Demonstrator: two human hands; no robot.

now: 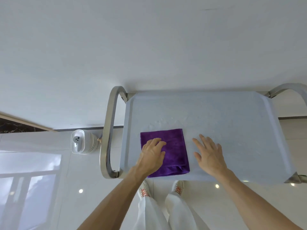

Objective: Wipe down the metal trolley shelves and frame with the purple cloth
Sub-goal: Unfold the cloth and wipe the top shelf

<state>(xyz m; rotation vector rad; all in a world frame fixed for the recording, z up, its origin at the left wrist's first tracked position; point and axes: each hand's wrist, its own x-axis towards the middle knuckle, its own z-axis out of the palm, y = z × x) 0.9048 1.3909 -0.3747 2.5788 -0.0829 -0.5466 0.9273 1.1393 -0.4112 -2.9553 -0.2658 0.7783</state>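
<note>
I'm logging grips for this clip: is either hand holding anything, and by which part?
Nothing is gripped. The left hand lies on the near-left part of the folded purple cloth, fingers loosely bent. The right hand is spread over the bare top shelf.

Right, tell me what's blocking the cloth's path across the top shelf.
Nothing visible. The folded purple cloth lies under the left hand; the right hand rests on the pale metal top shelf beside it, bare beyond.

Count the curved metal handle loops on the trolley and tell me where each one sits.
2. One handle loop stands at the left end of the top shelf, beside the purple cloth. The other is at the right end, partly cut off by the picture's edge.
</note>
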